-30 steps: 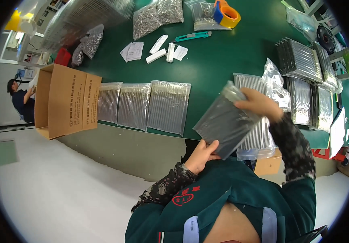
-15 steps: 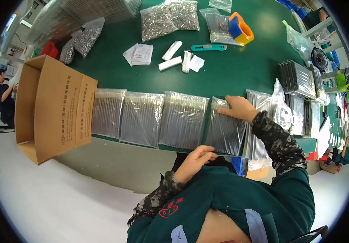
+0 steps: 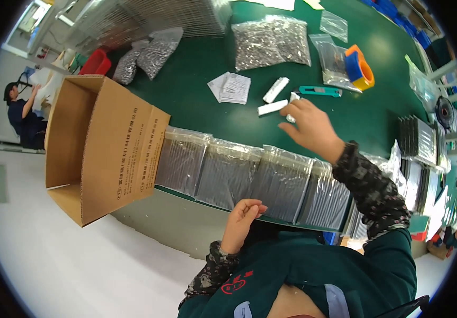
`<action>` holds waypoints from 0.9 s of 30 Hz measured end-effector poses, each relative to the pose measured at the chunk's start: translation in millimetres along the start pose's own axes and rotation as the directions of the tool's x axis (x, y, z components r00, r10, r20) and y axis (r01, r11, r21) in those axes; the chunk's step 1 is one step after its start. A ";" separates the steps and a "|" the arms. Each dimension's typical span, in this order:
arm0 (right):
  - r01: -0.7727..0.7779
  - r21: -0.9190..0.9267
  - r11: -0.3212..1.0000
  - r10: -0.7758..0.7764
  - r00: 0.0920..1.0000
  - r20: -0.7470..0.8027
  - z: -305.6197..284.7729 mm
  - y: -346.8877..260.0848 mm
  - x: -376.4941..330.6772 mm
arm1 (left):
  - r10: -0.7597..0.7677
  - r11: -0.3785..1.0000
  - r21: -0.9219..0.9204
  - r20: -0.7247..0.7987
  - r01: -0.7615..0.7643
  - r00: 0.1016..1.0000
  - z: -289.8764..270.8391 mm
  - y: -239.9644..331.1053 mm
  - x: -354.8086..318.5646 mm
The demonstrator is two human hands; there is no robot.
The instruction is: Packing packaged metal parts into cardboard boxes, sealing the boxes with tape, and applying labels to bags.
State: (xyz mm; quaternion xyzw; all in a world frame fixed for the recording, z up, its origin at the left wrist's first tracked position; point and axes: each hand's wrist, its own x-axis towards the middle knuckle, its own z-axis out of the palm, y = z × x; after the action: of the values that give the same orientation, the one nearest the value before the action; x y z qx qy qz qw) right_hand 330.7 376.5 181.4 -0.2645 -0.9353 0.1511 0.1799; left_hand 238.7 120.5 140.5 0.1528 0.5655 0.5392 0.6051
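Both hands are empty. Right hand (image 3: 309, 126) reaches forward over the green tabletop (image 3: 196, 100), fingers loosely spread, fingertips at the small white rectangular packets (image 3: 274, 99); whether they touch cannot be told. Its patterned sleeve crosses the row of clear plastic bags of thin grey rods (image 3: 249, 175) lying along the near edge. Left hand (image 3: 241, 218) hangs below that edge, fingers curled loosely, just beside the bags. An open brown cardboard box (image 3: 101, 153) stands at the row's left end.

Green table (image 3: 196, 100): four bagged packs (image 3: 228, 172), cardboard box (image 3: 104, 153), paper slips (image 3: 231, 87), cutter (image 3: 319, 91).
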 end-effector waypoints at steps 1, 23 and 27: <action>-0.003 0.030 1.000 0.002 1.000 0.019 16.6 0.5 14.7 | 0.001 0.999 -0.040 -0.012 -0.001 1.000 -1.8 -2.6 -2.2; -0.304 -0.017 0.953 0.304 0.950 0.065 126.0 43.0 139.4 | -0.052 0.994 -0.109 -0.402 0.009 0.914 4.2 -34.4 -27.4; -0.409 0.365 0.837 0.365 0.912 0.185 112.4 58.2 130.6 | -0.016 0.996 -0.085 -0.376 -0.017 0.926 -1.7 -20.6 -18.4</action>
State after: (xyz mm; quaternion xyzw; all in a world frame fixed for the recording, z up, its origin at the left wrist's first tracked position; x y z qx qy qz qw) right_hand 205.7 474.5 92.9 -0.3977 -0.8205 0.3842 0.1447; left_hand 251.2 96.9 133.2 0.0203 0.6470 0.5828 0.4913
